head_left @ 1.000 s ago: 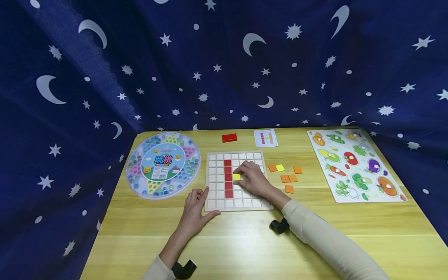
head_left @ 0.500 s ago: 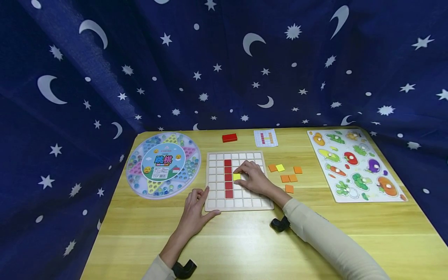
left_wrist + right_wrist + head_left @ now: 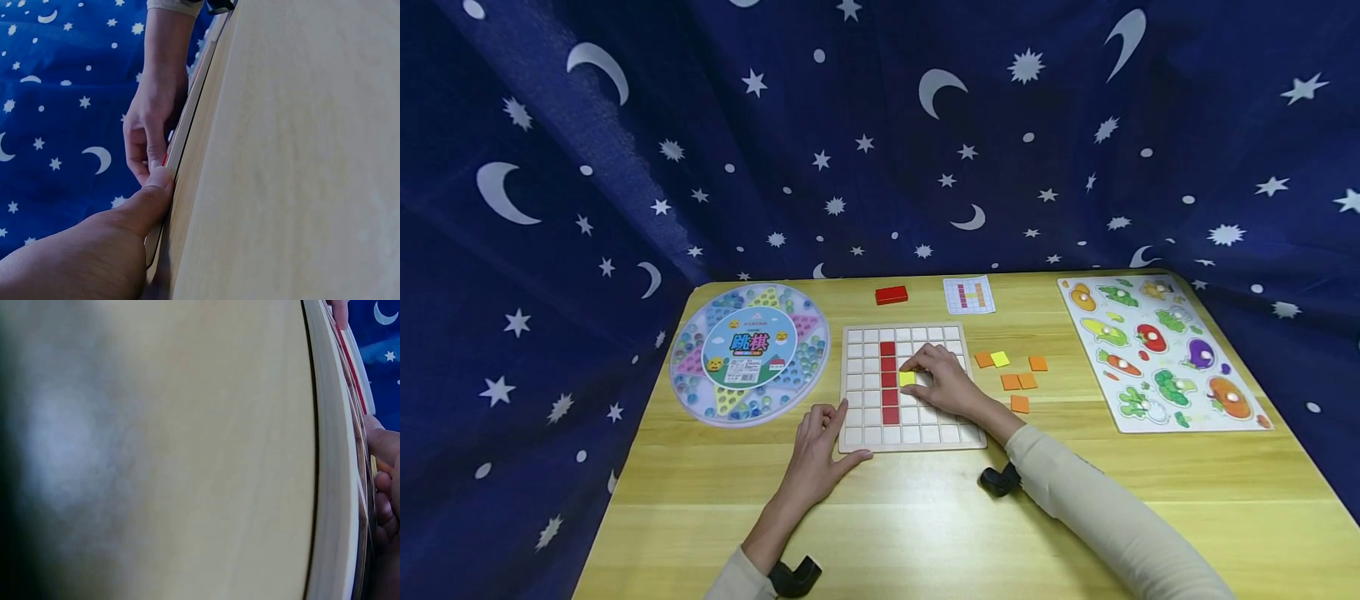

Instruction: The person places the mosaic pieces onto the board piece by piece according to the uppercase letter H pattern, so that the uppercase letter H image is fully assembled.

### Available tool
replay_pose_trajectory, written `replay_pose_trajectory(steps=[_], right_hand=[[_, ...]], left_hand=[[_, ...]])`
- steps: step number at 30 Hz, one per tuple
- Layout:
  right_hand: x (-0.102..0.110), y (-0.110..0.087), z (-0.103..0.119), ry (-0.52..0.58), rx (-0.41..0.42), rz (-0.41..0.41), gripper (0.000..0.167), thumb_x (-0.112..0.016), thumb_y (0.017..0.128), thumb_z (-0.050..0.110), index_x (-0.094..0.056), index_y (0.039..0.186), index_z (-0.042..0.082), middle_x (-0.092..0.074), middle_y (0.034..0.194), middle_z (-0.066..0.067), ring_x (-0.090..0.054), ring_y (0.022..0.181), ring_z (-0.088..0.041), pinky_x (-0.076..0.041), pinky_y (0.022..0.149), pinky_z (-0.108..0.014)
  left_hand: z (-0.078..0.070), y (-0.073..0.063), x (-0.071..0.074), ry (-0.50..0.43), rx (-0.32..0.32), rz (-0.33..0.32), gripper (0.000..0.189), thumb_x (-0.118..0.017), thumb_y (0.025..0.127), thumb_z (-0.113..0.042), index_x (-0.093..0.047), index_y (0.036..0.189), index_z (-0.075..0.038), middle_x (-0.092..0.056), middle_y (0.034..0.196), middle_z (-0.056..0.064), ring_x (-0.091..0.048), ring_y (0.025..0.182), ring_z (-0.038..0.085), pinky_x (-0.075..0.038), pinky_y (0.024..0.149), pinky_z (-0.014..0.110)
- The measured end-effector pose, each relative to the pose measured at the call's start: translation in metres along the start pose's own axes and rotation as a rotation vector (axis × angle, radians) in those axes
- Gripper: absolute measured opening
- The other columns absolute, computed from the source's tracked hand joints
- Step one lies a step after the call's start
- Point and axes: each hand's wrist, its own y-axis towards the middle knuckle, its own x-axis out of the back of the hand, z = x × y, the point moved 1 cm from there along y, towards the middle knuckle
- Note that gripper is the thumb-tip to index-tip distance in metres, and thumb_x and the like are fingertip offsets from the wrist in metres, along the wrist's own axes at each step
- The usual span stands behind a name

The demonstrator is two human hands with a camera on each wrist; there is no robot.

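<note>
A wooden grid board (image 3: 865, 417) with white squares lies on the table, a column of red tiles (image 3: 889, 380) set in it. My right hand (image 3: 949, 382) is over the board and pinches a yellow square tile (image 3: 907, 378) between thumb and fingertips, just right of the red column. At the board's near left corner rests my left hand (image 3: 814, 458). Its index finger touches the left edge and its thumb lies along the front edge. In the left wrist view the left thumb (image 3: 150, 203) presses the board's rim. The right wrist view catches only part of the right hand (image 3: 389, 494).
Several orange tiles (image 3: 1027, 381) and a yellow tile (image 3: 1000, 359) lie right of the board. Behind it are a red block (image 3: 891, 295) and a pattern card (image 3: 969, 297). A round marble game box (image 3: 748, 354) stands left, a vegetable puzzle board (image 3: 1165, 354) right.
</note>
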Motion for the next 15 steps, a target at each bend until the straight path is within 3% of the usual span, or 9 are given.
replay_pose_trajectory(steps=[15], right_hand=[[0.0000,-0.0020,0.0007,0.001,0.002,-0.007,0.029,-0.081,0.081,0.027,-0.072,0.105,0.015,-0.059,0.100,0.000,-0.050,0.095,-0.018,-0.036,0.088,-0.040]], left_hand=[[-0.0001,-0.0016,-0.0007,-0.002,-0.007,0.004,0.090,-0.078,0.078,-0.047,-0.041,0.149,-0.005,-0.044,0.113,0.007,-0.037,0.100,0.018,-0.033,0.089,0.039]])
